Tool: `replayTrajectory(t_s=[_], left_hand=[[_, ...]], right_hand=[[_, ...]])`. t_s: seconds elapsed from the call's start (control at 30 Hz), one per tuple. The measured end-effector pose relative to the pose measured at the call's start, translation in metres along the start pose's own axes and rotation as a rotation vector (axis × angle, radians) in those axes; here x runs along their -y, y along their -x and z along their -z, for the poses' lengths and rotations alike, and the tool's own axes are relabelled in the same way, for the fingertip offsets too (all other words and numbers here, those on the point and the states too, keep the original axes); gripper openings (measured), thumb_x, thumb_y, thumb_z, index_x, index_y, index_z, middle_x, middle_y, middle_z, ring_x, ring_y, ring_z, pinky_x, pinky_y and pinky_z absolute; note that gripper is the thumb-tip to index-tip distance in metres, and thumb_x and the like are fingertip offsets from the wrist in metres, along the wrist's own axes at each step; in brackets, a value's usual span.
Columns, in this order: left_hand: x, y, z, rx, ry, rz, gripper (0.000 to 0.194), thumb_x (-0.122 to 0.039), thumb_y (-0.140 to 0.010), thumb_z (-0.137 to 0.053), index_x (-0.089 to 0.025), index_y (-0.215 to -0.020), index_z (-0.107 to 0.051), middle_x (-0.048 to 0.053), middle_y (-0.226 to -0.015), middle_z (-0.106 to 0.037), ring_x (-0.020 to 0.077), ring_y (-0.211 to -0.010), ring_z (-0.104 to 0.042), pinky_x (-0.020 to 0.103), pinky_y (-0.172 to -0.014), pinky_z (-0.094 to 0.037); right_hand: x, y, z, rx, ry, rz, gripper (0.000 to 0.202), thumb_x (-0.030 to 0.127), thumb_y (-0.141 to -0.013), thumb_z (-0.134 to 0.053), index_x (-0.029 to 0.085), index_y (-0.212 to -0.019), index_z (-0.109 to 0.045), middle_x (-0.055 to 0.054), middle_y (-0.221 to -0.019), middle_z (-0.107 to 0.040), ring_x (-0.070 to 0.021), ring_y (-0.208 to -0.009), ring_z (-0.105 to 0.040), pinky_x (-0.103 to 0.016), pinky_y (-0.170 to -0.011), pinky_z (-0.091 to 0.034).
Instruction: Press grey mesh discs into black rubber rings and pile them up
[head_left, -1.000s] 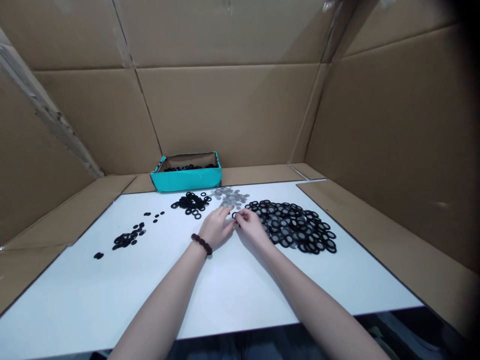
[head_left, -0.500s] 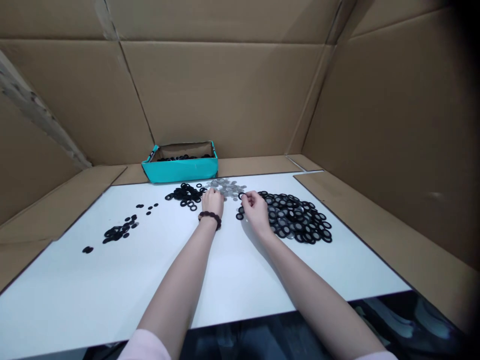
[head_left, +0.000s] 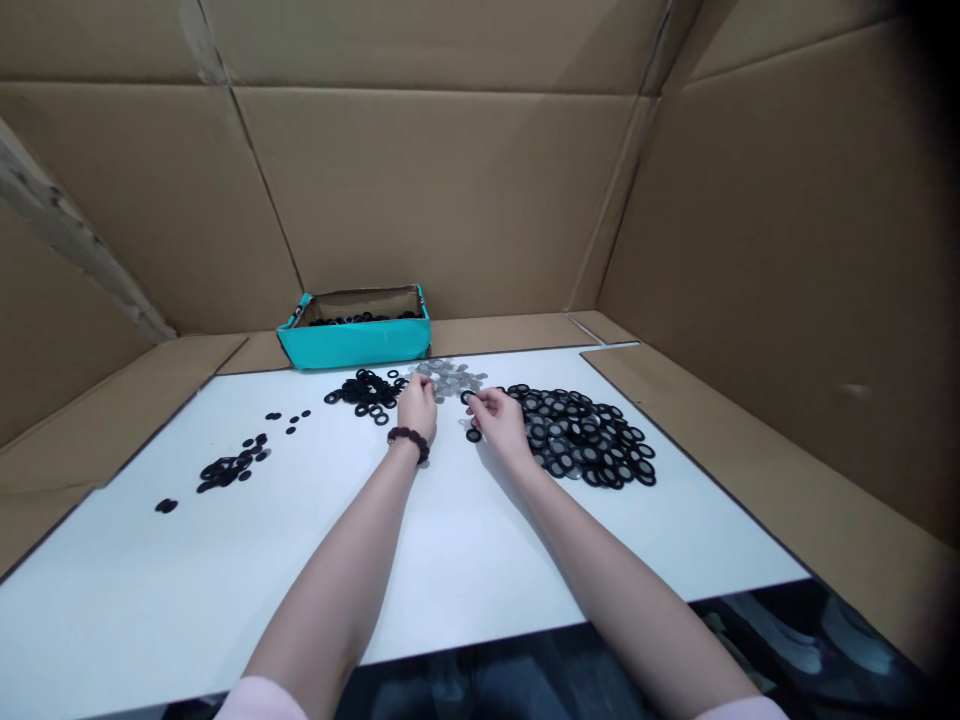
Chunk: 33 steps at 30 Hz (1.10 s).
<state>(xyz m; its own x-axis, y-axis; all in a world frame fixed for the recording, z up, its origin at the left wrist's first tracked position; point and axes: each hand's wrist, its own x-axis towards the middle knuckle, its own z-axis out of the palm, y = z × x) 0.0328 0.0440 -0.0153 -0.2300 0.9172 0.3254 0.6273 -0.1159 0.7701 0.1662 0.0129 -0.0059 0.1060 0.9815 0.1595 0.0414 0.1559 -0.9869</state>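
My right hand [head_left: 501, 422] pinches a black ring [head_left: 466, 398] between thumb and fingertips, at the left edge of a big pile of black rings with pale centres [head_left: 592, 435]. Just below the pinched ring, another black ring [head_left: 473, 436] lies on the white table. My left hand [head_left: 418, 408], with a dark beaded bracelet [head_left: 409, 440] at its wrist, has its fingers drawn together beside a heap of clear discs [head_left: 454, 380]. Whatever its fingertips hold, if anything, is hidden. To its left lies a heap of black rings [head_left: 362, 388].
A turquoise box [head_left: 356, 345] holding black pieces stands at the back edge of the white table [head_left: 300, 560]. Small black discs [head_left: 227, 468] are scattered on the left. Cardboard walls [head_left: 450, 190] enclose the back and both sides.
My right hand has moved a little left with the black ring, closer to my left hand. My left hand stays by the clear discs. The whole view has shifted slightly.
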Motion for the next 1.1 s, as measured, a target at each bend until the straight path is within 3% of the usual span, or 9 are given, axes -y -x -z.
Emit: replayTrajectory(t_s=[0.1,0.33,0.5,0.73,0.83,0.97,1.1], left_hand=[[-0.006,0.013,0.004,-0.009,0.204,0.075,0.018,-0.013,-0.085,-0.040,-0.014,-0.090,-0.057,0.009,-0.089,-0.065,0.0162,-0.080,-0.058,0.026,-0.074,-0.042],[-0.010,0.056,0.017,0.024,0.417,0.126,0.021,-0.013,-0.081,-0.040,-0.018,-0.091,-0.059,-0.001,-0.073,-0.058,0.0117,-0.063,-0.050,0.023,-0.061,-0.037],[-0.012,0.063,0.023,0.059,0.555,0.245,0.019,-0.016,-0.079,-0.049,-0.017,-0.098,-0.052,-0.002,-0.067,-0.055,0.0123,-0.062,-0.053,0.024,-0.061,-0.040],[-0.024,0.057,0.034,0.132,0.475,0.301,0.013,-0.012,-0.073,-0.056,-0.013,-0.086,-0.058,0.000,-0.059,-0.056,0.0122,-0.059,-0.053,0.025,-0.061,-0.040],[-0.024,0.054,0.040,0.242,0.442,0.330,0.014,-0.012,-0.071,-0.056,-0.011,-0.085,-0.061,0.000,-0.054,-0.056,0.0113,-0.053,-0.051,0.024,-0.056,-0.037],[-0.017,0.050,0.046,0.424,0.358,0.246,0.017,-0.017,-0.068,-0.058,-0.011,-0.083,-0.064,-0.001,-0.051,-0.055,0.0095,-0.046,-0.045,0.023,-0.050,-0.031],[-0.010,0.049,0.048,0.442,0.233,0.101,0.011,-0.025,-0.069,-0.058,-0.015,-0.067,-0.062,0.000,-0.056,-0.059,0.0104,-0.050,-0.047,0.023,-0.051,-0.034]], right_hand=[[0.000,-0.001,-0.002,0.050,-0.118,-0.092,0.020,0.031,-0.064,-0.067,0.014,-0.065,-0.057,-0.001,-0.056,-0.060,-0.0074,-0.044,-0.050,-0.020,-0.044,-0.041],[0.004,0.011,-0.009,0.226,-0.229,-0.190,0.031,0.037,-0.054,-0.077,0.013,-0.061,-0.060,0.000,-0.051,-0.059,-0.0074,-0.041,-0.049,-0.020,-0.038,-0.043],[0.013,0.019,-0.010,0.335,-0.246,-0.248,0.031,0.036,-0.052,-0.079,0.012,-0.062,-0.061,0.000,-0.050,-0.058,-0.0085,-0.042,-0.052,-0.021,-0.039,-0.046],[0.011,0.016,-0.005,0.388,-0.173,-0.306,0.020,0.022,-0.059,-0.076,0.011,-0.063,-0.059,-0.001,-0.047,-0.059,-0.0099,-0.041,-0.054,-0.021,-0.042,-0.046],[0.008,0.015,-0.006,0.399,-0.112,-0.311,0.014,0.016,-0.064,-0.071,0.011,-0.063,-0.058,-0.001,-0.045,-0.058,-0.0094,-0.040,-0.053,-0.020,-0.043,-0.044],[0.009,0.017,-0.006,0.436,0.010,-0.291,0.012,0.008,-0.071,-0.059,0.013,-0.061,-0.055,0.002,-0.040,-0.054,-0.0076,-0.036,-0.049,-0.018,-0.042,-0.042],[0.013,0.020,-0.004,0.513,0.116,-0.283,0.016,0.003,-0.071,-0.054,0.015,-0.060,-0.052,0.004,-0.039,-0.053,-0.0070,-0.033,-0.047,-0.016,-0.039,-0.039]])
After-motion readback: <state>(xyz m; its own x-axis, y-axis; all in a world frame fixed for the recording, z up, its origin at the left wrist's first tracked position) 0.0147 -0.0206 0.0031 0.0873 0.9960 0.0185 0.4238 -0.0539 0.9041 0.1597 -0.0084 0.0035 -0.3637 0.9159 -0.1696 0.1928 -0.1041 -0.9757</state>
